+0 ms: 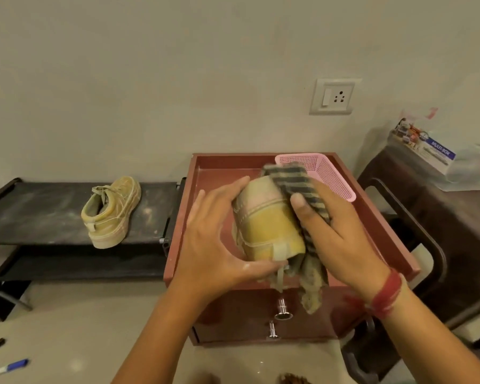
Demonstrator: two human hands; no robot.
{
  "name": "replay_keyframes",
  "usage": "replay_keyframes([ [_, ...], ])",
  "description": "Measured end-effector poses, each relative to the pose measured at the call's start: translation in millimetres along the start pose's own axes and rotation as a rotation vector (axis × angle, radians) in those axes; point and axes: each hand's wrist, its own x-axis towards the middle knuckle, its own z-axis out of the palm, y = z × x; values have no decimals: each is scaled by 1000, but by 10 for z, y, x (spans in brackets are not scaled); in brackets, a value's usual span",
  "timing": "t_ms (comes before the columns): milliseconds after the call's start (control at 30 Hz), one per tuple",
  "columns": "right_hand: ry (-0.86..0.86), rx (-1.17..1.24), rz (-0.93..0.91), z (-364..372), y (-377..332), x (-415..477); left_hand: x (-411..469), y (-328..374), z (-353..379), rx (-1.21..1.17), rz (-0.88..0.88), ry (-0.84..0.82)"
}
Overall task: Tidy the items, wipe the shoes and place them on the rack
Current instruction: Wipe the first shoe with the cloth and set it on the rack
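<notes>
A person wipes a yellow shoe (266, 223) held in the air above the rimmed red-brown surface (233, 159) of a small drawer unit. The left hand (219, 242) grips the shoe from the side, fingers curled round it and thumb at the heel. The right hand (341, 239) presses a checked cloth (294, 178) against the shoe's other side, thumb over the fabric, the loose end hanging below the heel. Its pair, a second shoe (111, 214), stands upright on the top shelf of the dark rack (39, 212) to the left. The step in hand appears to be the wiping of the last shoe; the next move would call for freeing the cloth and carrying the shoe left, to set it beside its mate. A pink basket (330, 173) sits at the surface's far right corner. On a dark stool to the right lies a wrapped box (427, 151) labelled "MULTI-BOX"; its smaller print is too small to read. A blue-capped marker (6, 368) lies on the floor.
</notes>
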Motion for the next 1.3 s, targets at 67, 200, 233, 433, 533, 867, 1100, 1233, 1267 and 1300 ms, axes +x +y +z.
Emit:
replay_keyframes([
  [67,-115,-86,-182,68,-51,-70,-33,-15,-5,19,-1,9],
  [200,-62,57,-32,113,4,126,6,-111,-48,-4,-19,20],
  [233,-51,64,-23,119,1,130,9,-121,-53,-12,-23,33],
  [433,-90,-19,-67,211,-23,166,-22,-118,-49,-21,-40,79],
  [533,-28,43,11,205,-25,211,-76,-151,-65,-30,-53,87],
  [867,-225,-187,-161,396,-36,123,-165,-311,-178,-96,-102,136],
  [1100,-156,-61,1,398,6,213,-163,-311,-190,-88,-86,132],
  [1233,-232,-20,-64,477,7,156,-183,-339,-206,-78,-63,122],
  [1267,-184,38,23,460,22,203,-186,-333,-211,-64,-71,133],
  [1300,-153,35,77,448,34,230,-190,-328,-213,-49,-78,142],
])
